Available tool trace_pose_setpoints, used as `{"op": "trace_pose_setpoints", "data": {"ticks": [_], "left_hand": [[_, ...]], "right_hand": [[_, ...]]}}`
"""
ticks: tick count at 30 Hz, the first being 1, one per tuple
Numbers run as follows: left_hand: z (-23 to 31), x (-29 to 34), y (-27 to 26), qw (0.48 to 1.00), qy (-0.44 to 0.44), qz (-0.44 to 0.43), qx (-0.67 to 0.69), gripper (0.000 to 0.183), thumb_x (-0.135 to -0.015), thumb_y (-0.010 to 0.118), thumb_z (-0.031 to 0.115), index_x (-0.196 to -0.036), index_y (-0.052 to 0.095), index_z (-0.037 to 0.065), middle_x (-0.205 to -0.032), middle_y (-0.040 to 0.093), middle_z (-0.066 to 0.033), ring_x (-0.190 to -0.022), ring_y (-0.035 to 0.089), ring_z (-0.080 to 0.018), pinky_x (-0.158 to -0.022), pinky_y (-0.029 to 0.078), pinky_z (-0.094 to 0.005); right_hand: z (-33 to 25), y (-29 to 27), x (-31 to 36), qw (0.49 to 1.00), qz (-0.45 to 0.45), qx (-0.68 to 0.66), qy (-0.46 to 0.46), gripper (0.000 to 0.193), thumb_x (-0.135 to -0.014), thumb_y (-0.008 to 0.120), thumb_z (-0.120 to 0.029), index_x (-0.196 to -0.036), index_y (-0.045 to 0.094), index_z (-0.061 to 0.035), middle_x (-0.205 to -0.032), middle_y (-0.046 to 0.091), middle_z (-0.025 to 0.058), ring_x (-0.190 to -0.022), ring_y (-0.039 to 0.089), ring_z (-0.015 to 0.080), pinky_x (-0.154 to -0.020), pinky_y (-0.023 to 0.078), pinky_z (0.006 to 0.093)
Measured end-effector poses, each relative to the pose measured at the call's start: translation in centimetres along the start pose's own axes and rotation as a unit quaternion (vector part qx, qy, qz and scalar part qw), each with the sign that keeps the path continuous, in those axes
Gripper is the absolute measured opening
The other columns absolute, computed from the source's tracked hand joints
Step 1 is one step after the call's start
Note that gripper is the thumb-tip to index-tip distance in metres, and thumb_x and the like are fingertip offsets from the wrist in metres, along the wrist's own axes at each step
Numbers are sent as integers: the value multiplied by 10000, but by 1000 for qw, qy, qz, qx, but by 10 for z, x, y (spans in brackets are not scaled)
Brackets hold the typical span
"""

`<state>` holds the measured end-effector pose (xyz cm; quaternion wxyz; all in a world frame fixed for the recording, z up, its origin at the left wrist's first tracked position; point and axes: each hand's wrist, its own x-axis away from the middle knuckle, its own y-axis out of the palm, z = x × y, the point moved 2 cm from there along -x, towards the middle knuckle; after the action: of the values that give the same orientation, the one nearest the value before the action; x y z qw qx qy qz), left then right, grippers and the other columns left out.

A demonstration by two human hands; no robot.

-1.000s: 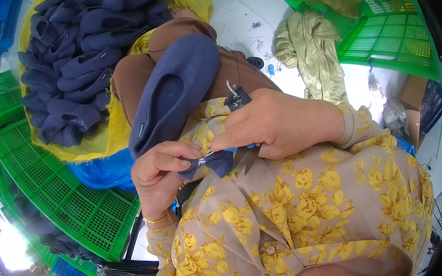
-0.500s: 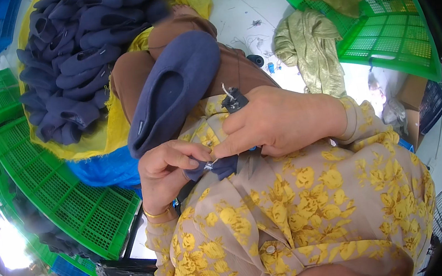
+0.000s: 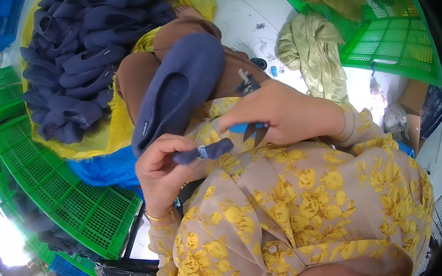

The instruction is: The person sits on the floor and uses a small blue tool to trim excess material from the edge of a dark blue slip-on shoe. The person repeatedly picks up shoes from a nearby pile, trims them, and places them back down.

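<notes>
My left hand [image 3: 161,171] pinches a small navy fabric bow [image 3: 216,149] between thumb and fingers. A pale band or thread wraps the bow's middle. In my right hand [image 3: 290,109] are small scissors [image 3: 258,132], their dark blades pointing down, with a bit of blue showing near them. A dark wrapped piece with a white end [image 3: 247,83] sticks out above the same hand; how it joins the scissors is hidden. Across my lap lies a navy felt piece shaped like a slipper [image 3: 189,64], with an oval opening and a small label on its edge.
Many similar navy felt pieces [image 3: 82,61] are heaped on a yellow sack [image 3: 114,130] at the left. Green crates [image 3: 65,186] stand along the left, another green crate [image 3: 388,49] at the far right. A shiny gold cloth [image 3: 310,53] hangs there. Scraps dot the white floor.
My right hand has drawn away from the bow, and the scissor blades now show below it. My left hand has turned the bow out into view.
</notes>
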<state>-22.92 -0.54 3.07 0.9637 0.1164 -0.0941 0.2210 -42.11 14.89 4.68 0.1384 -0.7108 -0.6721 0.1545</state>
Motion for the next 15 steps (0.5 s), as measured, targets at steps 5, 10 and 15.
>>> {"op": "trace_pose_setpoints", "data": {"ticks": [5,10,15], "left_hand": [[11,-2,4,977,50,84,-189,223,-735,738,-82,-920,644,-1,-923,625,-66,-825,585,-137,-684,448,-230],[35,-14,25,801,283,83,-521,279,-591,753,15,-804,579,56,-1133,634,-113,-1075,584,-334,-903,442,-434],[30,-19,36,802,268,30,-533,287,-631,774,-14,-843,589,43,-1096,659,-112,-1025,622,-311,-850,494,-385]], "right_hand": [[-7,4,-2,982,103,-139,75,206,-828,600,4,-1026,602,-52,-849,638,84,-729,617,215,-681,481,304],[-9,14,-15,978,108,-177,22,129,-915,589,-70,-1032,596,-17,-955,635,93,-846,604,205,-776,468,295],[-4,28,-19,978,84,-185,44,150,-883,580,-18,-1029,607,0,-933,620,118,-826,596,237,-756,462,317]]}}
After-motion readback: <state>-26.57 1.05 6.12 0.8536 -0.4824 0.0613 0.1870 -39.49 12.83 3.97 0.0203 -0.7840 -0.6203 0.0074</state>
